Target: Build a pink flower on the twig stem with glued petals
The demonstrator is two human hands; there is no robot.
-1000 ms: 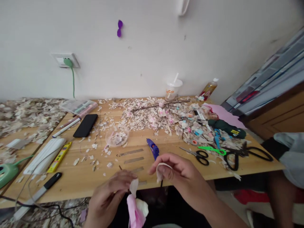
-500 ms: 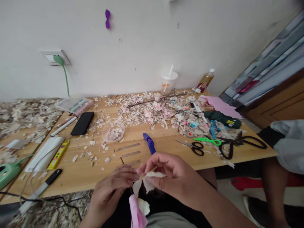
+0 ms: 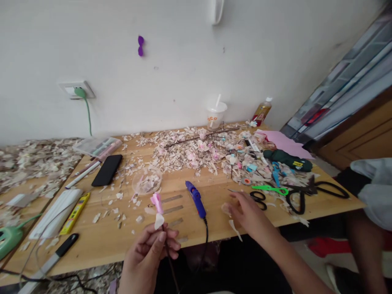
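Upright in my left hand (image 3: pixel 153 249) is a thin brown twig (image 3: pixel 170 261), pinched between thumb and fingers. A pink paper-like flower (image 3: pixel 157 203) tops it, with a white petal (image 3: pixel 159 221) just below. My right hand (image 3: pixel 249 214) is over the front of the table beside the small black-handled scissors (image 3: pixel 259 199), partly covering their blades. At its fingertips is a pale petal piece (image 3: pixel 226 209), and a narrow pale strip (image 3: pixel 235 230) is under the hand. Between the hands lies a blue glue gun (image 3: pixel 196 199), its cord running off the table edge.
Petal scraps (image 3: pixel 180 143) and a flowered branch cover the table's back. Green scissors (image 3: pixel 269 189) and large black shears (image 3: pixel 301 196) lie at right. A lidded cup (image 3: pixel 216 114) and bottle (image 3: pixel 262 111) stand behind. A phone (image 3: pixel 107 170) and yellow-cased knife (image 3: pixel 75 213) lie left.
My hands have parted. The left has turned the twig so its pink flower points up over the table. My right hand has moved right, toward the small scissors. The view tilted up slightly.
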